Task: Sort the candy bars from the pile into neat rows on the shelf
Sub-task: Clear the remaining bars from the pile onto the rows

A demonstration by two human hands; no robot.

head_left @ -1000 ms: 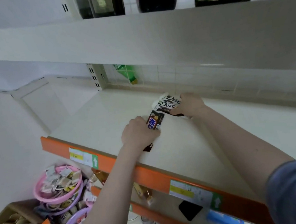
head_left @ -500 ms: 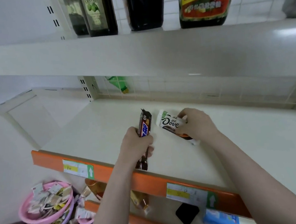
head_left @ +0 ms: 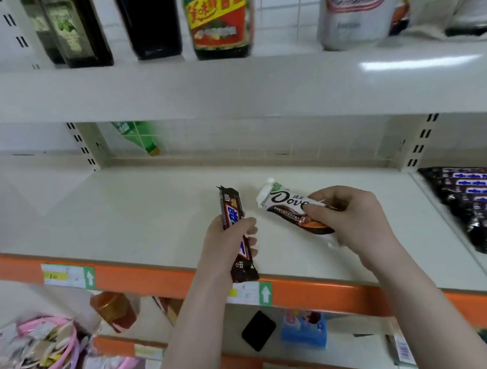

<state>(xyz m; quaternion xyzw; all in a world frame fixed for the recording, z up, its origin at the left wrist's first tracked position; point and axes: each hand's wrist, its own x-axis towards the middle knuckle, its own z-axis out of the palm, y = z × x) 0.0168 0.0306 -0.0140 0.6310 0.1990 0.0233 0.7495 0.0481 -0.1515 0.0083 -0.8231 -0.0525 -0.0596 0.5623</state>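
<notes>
My left hand [head_left: 227, 246] grips a dark brown Snickers bar [head_left: 233, 212] upright, just above the front of the cream shelf [head_left: 149, 212]. My right hand [head_left: 351, 221] pinches a white and brown Dove bar [head_left: 283, 204], which lies slanted low over the shelf, a little right of the Snickers. On the neighbouring shelf section at the far right, several Snickers bars [head_left: 484, 204] lie in a neat row.
An orange price rail [head_left: 156, 277] edges the shelf front. Dark oil and sauce bottles [head_left: 218, 15] stand on the shelf above. Pink and purple baskets of small candies [head_left: 29, 363] sit at lower left. A green bottle [head_left: 138, 135] shows behind the back mesh.
The view has lifted and turned right, bringing the row of Snickers into sight. Both hands pulled slightly apart and nearer the shelf front, each still holding its bar.
</notes>
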